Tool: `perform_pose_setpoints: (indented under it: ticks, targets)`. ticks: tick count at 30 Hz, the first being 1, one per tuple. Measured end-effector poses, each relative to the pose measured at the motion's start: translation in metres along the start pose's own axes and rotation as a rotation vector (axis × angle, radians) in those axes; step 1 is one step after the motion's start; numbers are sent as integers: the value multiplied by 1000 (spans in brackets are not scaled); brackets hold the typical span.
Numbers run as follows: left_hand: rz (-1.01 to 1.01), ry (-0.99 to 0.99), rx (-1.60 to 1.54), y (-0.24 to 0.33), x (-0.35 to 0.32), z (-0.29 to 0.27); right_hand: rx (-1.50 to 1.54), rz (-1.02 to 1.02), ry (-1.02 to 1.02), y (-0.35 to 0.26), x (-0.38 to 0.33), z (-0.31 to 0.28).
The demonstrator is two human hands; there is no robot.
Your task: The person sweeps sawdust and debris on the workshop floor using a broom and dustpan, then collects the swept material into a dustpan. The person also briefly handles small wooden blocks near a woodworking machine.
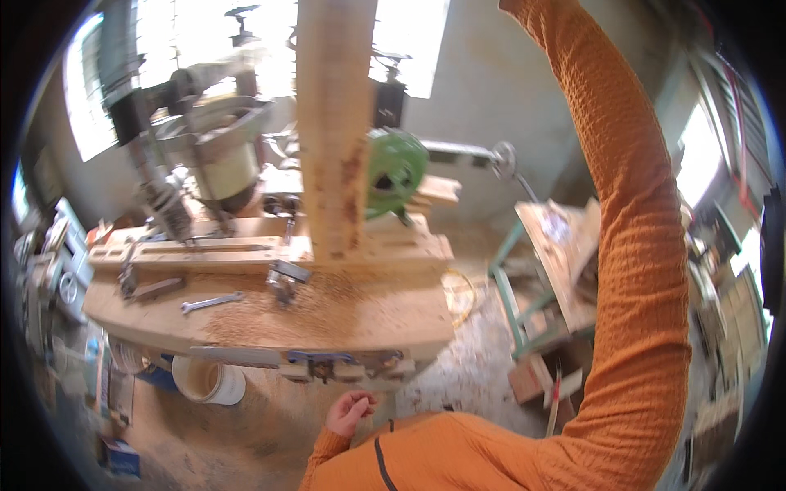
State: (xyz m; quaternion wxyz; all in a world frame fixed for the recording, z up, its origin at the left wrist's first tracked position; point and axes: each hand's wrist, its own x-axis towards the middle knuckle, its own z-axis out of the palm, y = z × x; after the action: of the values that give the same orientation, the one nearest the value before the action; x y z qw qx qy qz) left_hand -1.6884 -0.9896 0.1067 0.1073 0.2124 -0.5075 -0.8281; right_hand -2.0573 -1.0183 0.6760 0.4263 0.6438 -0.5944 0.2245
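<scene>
A tall pale wooden plank (pixel 334 123) stands upright on the sawdust-strewn wooden desk (pixel 270 315), its foot near a small metal clamp (pixel 285 281). The right arm in an orange sleeve (pixel 639 245) reaches up out of view, so its grip cannot be told. The left hand (pixel 350 412) hangs loosely curled and empty below the desk's front edge. A steel spanner (pixel 211 303) lies on the desk, left of the clamp.

Bright daylight pours through the tall windows (pixel 409 41) behind, a grey plaster wall (pixel 499 90) beside them, and the sawdust-strewn concrete floor (pixel 483 360) spreads beneath a green metal-framed stand (pixel 512 286).
</scene>
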Motion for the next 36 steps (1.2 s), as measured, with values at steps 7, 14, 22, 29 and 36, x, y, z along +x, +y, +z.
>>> perform_pose_setpoints:
  ticks: [7,14,22,29,36]
  targets:
    - [-188,-307,255,10,28,66,10,301,-410,112,-270,-5]
    - [-287,-354,331,-24,72,150,-147,1225,-752,202,-632,13]
    - [-417,-99,277,-84,80,249,-302,1528,-845,242,-728,117]
    - [-485,-12,375,-100,84,308,-360,1539,-402,272,-776,120]
    - [-391,-53,426,-99,110,324,659,637,218,111,-691,5]
